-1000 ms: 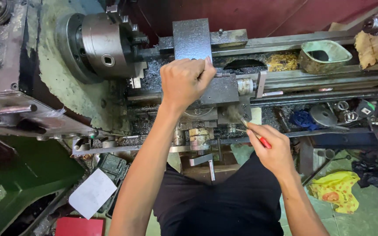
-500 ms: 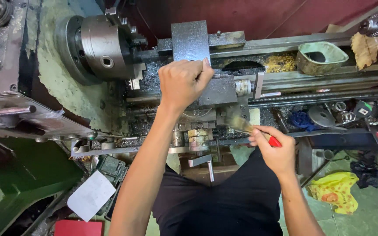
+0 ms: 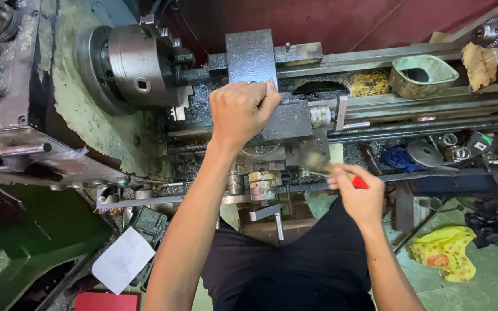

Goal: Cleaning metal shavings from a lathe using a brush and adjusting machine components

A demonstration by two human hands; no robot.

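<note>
Red-handled, the small brush (image 3: 332, 171) sits pinched in the right hand (image 3: 359, 198), fingers closed round it, bristles blurred over the near edge of the lathe carriage (image 3: 286, 124). Farther in, the left hand (image 3: 242, 109) is clenched on something at the carriage's top; what it grips is hidden. Beyond stands the grey block (image 3: 251, 55), with the chuck (image 3: 139, 66) at the lathe's left end. The work in hand looks like brushing swarf; that calls for short strokes near the slide.
</note>
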